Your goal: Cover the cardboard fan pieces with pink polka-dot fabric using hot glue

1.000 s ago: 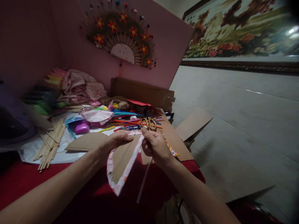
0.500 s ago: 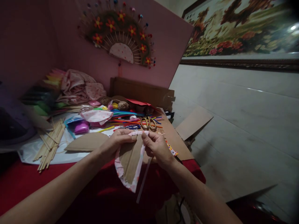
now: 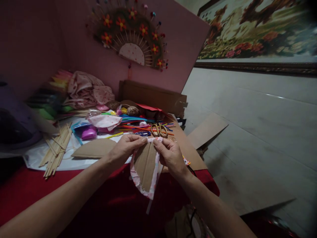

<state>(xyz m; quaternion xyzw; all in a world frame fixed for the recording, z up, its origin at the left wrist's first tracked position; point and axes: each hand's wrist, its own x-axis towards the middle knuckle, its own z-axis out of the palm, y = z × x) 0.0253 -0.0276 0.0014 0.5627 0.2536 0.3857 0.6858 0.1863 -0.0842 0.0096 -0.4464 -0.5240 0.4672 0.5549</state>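
Between my two hands hangs a half-round piece of cardboard whose edge is wrapped in pink printed fabric. My left hand pinches its upper left edge, thumb on the folded fabric. At the upper right edge, my right hand presses the fabric with its thumb, the other fingers behind and partly hidden. A thin translucent strip sticks out below the cardboard; what holds it is hidden. Gold-handled scissors lie just beyond my hands. Another half-round cardboard piece rests on the table to the left.
Wooden sticks lie in a pile on white plastic at the left. Coloured pipe cleaners, twine and crumpled pink cloth cover the back. A decorated fan hangs on the pink board. The red-covered table edge ends at right.
The cardboard piece has shifted slightly right and up in the view. My left thumb has moved up to the top edge, close to the right thumb. The view itself has shifted slightly.
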